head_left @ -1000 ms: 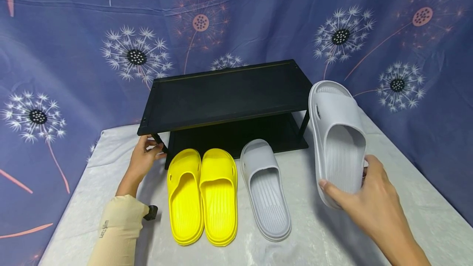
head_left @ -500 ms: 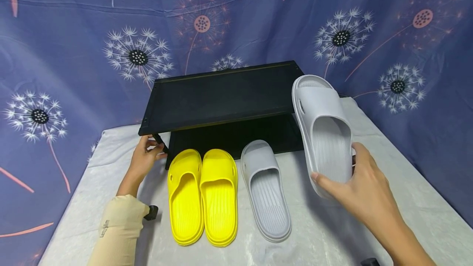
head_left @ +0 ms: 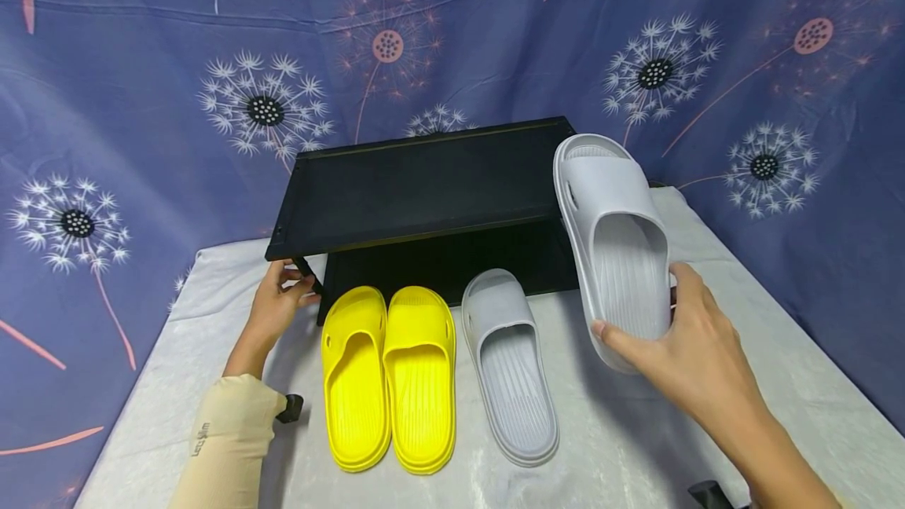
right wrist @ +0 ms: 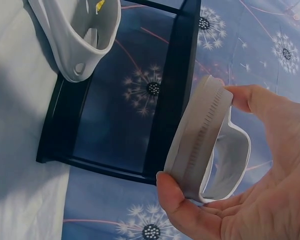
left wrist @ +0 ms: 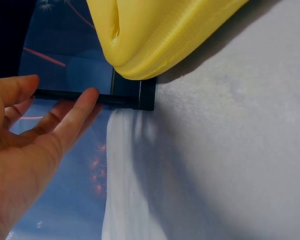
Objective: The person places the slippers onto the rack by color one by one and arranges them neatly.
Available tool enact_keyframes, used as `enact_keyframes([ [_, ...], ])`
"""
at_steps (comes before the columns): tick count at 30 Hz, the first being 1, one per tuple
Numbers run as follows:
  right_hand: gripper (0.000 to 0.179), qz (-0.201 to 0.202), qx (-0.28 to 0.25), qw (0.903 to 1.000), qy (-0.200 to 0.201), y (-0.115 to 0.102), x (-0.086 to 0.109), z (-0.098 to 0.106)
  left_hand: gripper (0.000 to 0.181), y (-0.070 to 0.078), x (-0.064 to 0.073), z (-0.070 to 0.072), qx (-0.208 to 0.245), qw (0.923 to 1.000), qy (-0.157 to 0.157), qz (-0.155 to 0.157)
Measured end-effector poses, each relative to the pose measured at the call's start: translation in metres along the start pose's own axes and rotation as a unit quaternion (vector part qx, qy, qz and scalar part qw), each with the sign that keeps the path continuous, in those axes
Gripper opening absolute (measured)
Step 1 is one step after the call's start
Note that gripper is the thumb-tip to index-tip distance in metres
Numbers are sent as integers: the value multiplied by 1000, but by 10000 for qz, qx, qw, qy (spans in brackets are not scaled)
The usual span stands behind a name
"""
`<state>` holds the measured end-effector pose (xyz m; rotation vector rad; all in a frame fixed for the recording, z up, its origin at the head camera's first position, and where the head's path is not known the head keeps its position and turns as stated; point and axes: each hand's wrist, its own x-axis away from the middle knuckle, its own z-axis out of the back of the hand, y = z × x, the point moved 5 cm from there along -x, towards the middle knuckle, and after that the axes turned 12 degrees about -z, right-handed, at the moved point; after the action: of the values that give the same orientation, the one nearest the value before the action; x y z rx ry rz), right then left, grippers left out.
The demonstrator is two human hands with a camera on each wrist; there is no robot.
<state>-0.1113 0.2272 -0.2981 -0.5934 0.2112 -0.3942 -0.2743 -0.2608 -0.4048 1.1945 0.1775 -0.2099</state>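
Note:
My right hand (head_left: 700, 352) grips a grey slipper (head_left: 625, 273) near its heel, thumb on one side and fingers on the other. The slipper is lifted and tilted, its toe overlapping the right end of a black two-tier shoe rack (head_left: 424, 187). With my left hand (head_left: 279, 301) I hold the rack's left post (left wrist: 65, 95), some fingertips hidden behind it in the head view. A second grey slipper (head_left: 519, 391) lies on the cloth before the rack. Left of it, a yellow slipper (head_left: 357, 399) and another yellow slipper (head_left: 423, 399) lie side by side, toes toward the rack.
The rack's lower shelf (head_left: 495, 258) lies behind the slippers' toes. A white cloth (head_left: 587, 446) covers the table under everything. Behind the rack hangs a blue dandelion-print curtain (head_left: 481, 38).
My right hand has carried the grey slipper left and slightly up, so its toe now overlaps the rack's right end. My left hand and the other slippers stay in place.

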Motion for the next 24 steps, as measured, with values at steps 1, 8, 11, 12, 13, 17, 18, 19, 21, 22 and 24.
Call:
enact_keyframes([
  [1, 104, 10, -2, 10000, 2, 0, 0, 0, 46, 0, 0, 0, 4, 10000, -6, -7],
  [8, 106, 92, 4, 10000, -25, -2, -4, 1, 47, 0, 0, 0, -18, 10000, -37, -56],
  [11, 106, 138, -14, 9999, -47, -3, -7, 0, 47, 0, -1, 0, 16, 10000, -23, -64],
  [12, 106, 157, -19, 9999, -49, -4, -8, 0, 47, 0, -1, 0, 21, 10000, -16, -62],
  [13, 106, 173, -22, 9998, -47, -4, -8, 0, 47, -1, 0, 0, 16, 10000, -14, -59],
  [17, 106, 208, -19, 9998, -48, -7, -11, -1, 49, 0, 1, 0, -10, 10000, -25, -39],
  [18, 106, 210, -17, 9998, -53, -7, -12, -1, 49, 1, 1, 0, -13, 10000, -24, -35],
  [19, 106, 218, -15, 9997, -53, -8, -12, -1, 50, 1, 1, 0, -21, 10000, -32, -34],
  [21, 105, 251, -10, 9997, -40, -10, -14, -1, 51, 2, 2, 0, -9, 10000, -27, -27],
  [22, 105, 262, -11, 9996, -41, -11, -14, -2, 51, 2, 2, 0, -4, 10000, -29, -21],
  [24, 105, 295, -14, 9996, -30, -13, -16, -2, 52, 3, 2, 0, -8, 10000, -39, -30],
])
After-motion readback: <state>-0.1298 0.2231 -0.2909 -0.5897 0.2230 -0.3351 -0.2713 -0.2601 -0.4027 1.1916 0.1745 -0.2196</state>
